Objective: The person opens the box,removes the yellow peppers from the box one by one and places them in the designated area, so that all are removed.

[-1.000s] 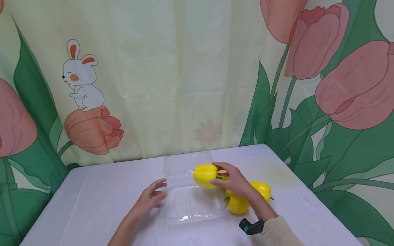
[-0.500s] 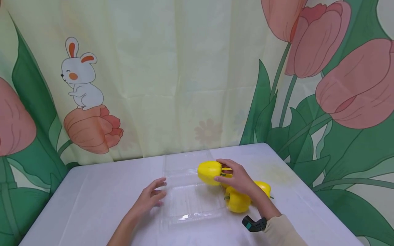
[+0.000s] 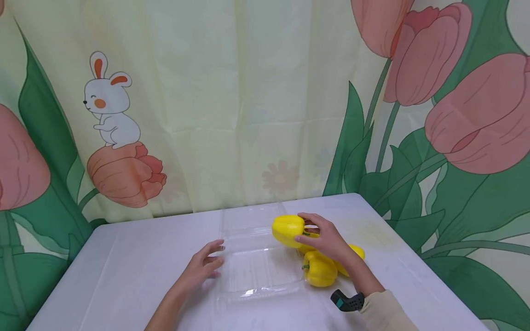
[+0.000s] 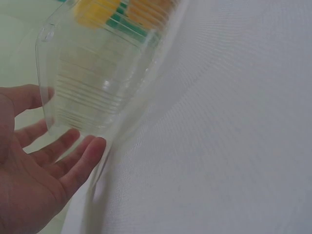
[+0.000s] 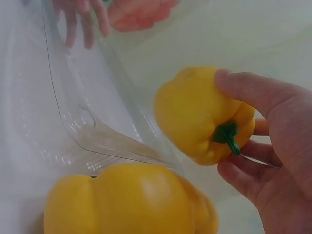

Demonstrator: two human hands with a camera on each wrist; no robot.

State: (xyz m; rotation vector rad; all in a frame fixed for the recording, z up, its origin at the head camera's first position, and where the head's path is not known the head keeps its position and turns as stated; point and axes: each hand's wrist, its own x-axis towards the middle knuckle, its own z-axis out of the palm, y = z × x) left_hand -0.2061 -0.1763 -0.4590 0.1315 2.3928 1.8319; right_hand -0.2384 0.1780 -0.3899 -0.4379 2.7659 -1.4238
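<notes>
My right hand (image 3: 325, 236) grips a yellow bell pepper (image 3: 287, 230) with a green stem, thumb on one side and fingers on the other. In the right wrist view the gripped bell pepper (image 5: 202, 114) is beside the corner of a clear plastic clamshell box (image 5: 83, 139). That box (image 3: 261, 271) lies opened out on the table, its lid (image 3: 252, 218) toward the curtain. At its left edge is my left hand (image 3: 200, 266), fingers loosely bent; the left wrist view has the fingertips (image 4: 97, 144) at the box's rim, though firm contact is unclear.
More yellow bell peppers sit right of the box: one in front (image 3: 320, 269), another partly behind my right forearm (image 3: 357, 252), and yellow showing below the held one. A white cloth covers the table (image 3: 136, 271). A printed curtain (image 3: 207, 115) hangs behind it.
My right hand has moved right and slightly toward the curtain, carrying the bell pepper from above the box toward its right edge. The left hand and the box stay in place.
</notes>
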